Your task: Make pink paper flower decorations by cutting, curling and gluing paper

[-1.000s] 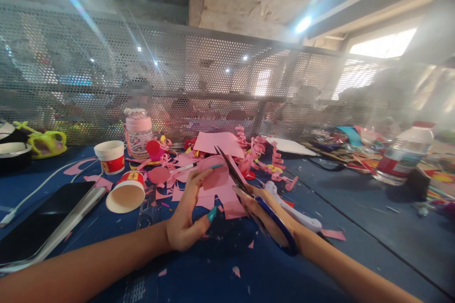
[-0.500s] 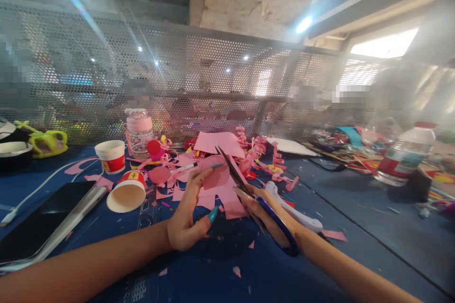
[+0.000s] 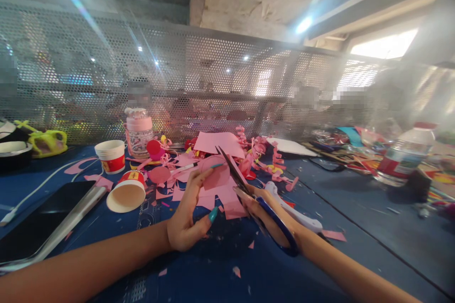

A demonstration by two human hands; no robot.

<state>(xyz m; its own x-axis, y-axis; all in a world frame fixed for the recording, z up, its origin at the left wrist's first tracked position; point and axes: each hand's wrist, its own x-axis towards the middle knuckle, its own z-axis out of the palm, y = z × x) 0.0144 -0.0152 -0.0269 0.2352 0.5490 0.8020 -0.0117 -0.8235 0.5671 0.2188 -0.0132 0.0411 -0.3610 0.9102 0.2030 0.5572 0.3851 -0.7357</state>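
Pink paper piece (image 3: 215,176): rounded, held upright above the blue table (image 3: 355,208), just over a heap of pink paper scraps (image 3: 220,194). Left hand (image 3: 190,213) pinches its near edge between thumb and extended fingers; the rest of the hand is loosely open, nails painted teal.

Blue-handled scissors (image 3: 256,199): gripped by right hand (image 3: 265,213), fingers closed through the handle loop. Dark blades point up and away, tips beside the right edge of the paper piece; whether the blades are parted cannot be told.

Just behind the right hand: a white plastic tool (image 3: 295,208) lying flat on the table. Behind the heap: a flat pink sheet (image 3: 218,143), curled pink strips (image 3: 263,158), a white pen (image 3: 183,168).

Containers, left of the heap:
- Paper cup (image 3: 127,192), tipped on its side, mouth toward the camera, interior empty. Red band with yellow print, not legible.
- Stack of paper cups (image 3: 111,155), upright, same red band; contents not visible.
- Clear jar with pink lid (image 3: 138,132), upright; contents unclear.

Far right: clear plastic water bottle (image 3: 405,154), red cap, red label, lettering unreadable.

Near left: dark smartphone (image 3: 42,220) lying face up, a white cable (image 3: 39,187) beside it. Perforated metal screen (image 3: 227,75) stands along the table's back edge.
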